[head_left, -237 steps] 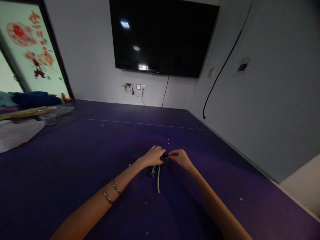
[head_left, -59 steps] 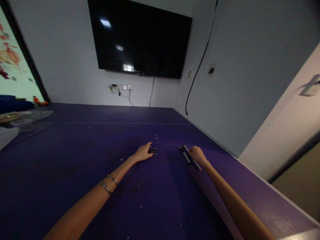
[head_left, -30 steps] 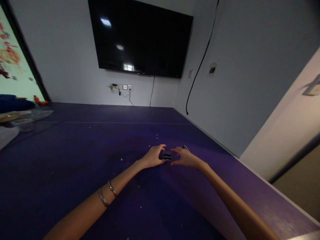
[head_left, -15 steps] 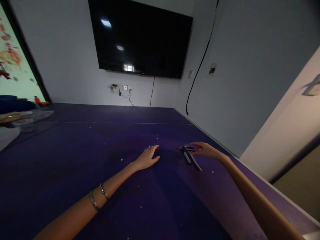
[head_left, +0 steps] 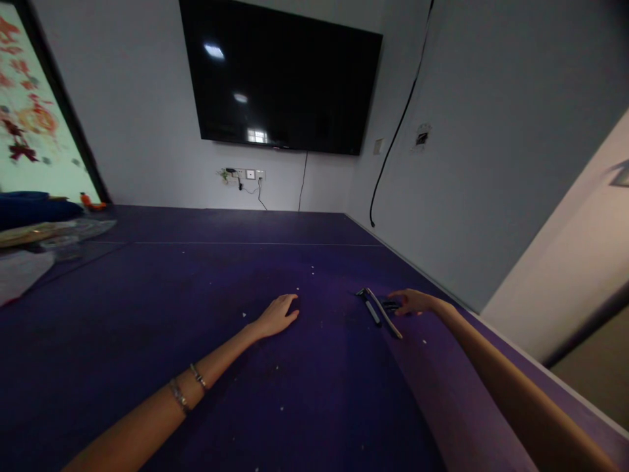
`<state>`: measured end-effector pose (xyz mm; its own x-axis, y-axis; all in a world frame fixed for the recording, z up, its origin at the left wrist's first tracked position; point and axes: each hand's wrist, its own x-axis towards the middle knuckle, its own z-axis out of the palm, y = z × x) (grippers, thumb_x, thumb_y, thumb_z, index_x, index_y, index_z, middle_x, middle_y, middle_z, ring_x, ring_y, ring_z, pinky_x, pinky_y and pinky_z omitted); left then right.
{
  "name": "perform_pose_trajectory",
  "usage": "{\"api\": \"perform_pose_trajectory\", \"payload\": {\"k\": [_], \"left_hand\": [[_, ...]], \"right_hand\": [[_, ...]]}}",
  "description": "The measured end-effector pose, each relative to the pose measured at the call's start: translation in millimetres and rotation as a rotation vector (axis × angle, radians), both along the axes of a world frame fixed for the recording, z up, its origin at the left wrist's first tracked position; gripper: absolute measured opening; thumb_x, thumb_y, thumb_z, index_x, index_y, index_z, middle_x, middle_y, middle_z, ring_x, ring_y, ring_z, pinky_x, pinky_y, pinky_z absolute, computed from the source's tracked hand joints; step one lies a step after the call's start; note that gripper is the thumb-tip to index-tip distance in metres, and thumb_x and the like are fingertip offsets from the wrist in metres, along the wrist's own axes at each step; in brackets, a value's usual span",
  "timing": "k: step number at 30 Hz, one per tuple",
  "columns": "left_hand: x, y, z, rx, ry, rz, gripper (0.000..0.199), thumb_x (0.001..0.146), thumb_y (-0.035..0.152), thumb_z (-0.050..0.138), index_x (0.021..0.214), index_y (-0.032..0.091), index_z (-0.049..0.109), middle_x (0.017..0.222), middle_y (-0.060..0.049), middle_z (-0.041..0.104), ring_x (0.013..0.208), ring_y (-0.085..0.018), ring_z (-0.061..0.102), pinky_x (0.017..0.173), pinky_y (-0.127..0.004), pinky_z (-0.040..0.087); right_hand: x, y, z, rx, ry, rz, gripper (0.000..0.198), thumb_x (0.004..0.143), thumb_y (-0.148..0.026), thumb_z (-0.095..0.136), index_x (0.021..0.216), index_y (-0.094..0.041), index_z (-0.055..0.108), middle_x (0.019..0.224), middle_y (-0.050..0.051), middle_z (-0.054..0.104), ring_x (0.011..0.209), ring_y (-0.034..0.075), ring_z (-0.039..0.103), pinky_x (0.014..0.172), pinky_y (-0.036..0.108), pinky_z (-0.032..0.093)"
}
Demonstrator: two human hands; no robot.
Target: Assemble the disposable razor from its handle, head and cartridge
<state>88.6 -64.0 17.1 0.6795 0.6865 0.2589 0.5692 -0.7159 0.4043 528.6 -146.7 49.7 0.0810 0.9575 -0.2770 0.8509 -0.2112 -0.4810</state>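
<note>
On the purple surface lies a razor-like tool (head_left: 372,310) with a T-shaped head and a grey-and-black handle. Close beside it is a long, thin, slightly curved strip (head_left: 384,314) with a pale edge. To the right of both, my right hand (head_left: 413,301) has its fingers closed on a small dark flat piece (head_left: 390,305), whose kind is too small to make out. My left hand (head_left: 276,316) holds nothing; it rests low over the surface, thumb and fingers apart, left of these things.
Small white scraps (head_left: 244,314) dot the purple surface (head_left: 206,347). Plastic bags (head_left: 73,231) and a dark blue bundle (head_left: 37,210) lie at the far left, near an orange object (head_left: 88,201). A black cable (head_left: 393,141) hangs by the right wall; a television (head_left: 289,78) is mounted ahead.
My right hand has moved right with the small dark piece, away from the razor-like tool. My left hand has drawn a little to the left. The view has shifted slightly.
</note>
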Motion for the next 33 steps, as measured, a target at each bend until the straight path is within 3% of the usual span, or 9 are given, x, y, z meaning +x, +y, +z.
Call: {"api": "perform_pose_trajectory", "payload": {"k": [14,21,27,33], "left_hand": [[0.3,0.8,-5.4,0.047,0.0,-0.013,0.04,0.085,0.035,0.041,0.119,0.015,0.046,0.125,-0.013,0.052,0.119,-0.023,0.045,0.101,-0.039,0.033],[-3.8,7.2,-11.9,0.0,-0.067,-0.015,0.041,0.086,0.036,0.041,0.121,0.016,0.045,0.126,-0.012,0.051,0.118,-0.021,0.047,0.101,-0.037,0.035],[-17.2,18.3,-10.3,0.027,-0.136,0.082,0.034,0.085,0.029,0.041,0.115,0.016,0.05,0.12,-0.011,0.055,0.114,-0.02,0.05,0.1,-0.035,0.036],[-44.8,37.2,-8.6,0.098,-0.065,0.246,0.032,0.084,0.026,0.042,0.112,0.013,0.052,0.116,-0.011,0.057,0.111,-0.02,0.051,0.098,-0.032,0.037]], "right_hand": [[-6.1,-5.1,3.6,0.034,0.065,-0.075,0.073,0.048,-0.026,0.075,0.119,-0.021,0.059,0.051,-0.004,0.054,0.043,0.01,0.046,0.04,0.02,0.036],[-20.2,-1.2,14.8,0.078,-0.025,-0.05,0.069,0.058,-0.028,0.07,0.124,-0.017,0.054,0.059,0.003,0.062,0.049,0.015,0.054,0.044,0.022,0.039],[-68.7,19.1,19.8,0.311,-0.184,0.136,0.044,0.071,-0.032,0.058,0.111,-0.015,0.063,0.074,0.005,0.066,0.068,0.018,0.06,0.062,0.026,0.045],[-140.5,30.7,-1.7,0.527,-0.135,0.213,0.034,0.079,-0.028,0.049,0.106,-0.017,0.064,0.085,0.007,0.065,0.078,0.019,0.06,0.073,0.029,0.046]]}}
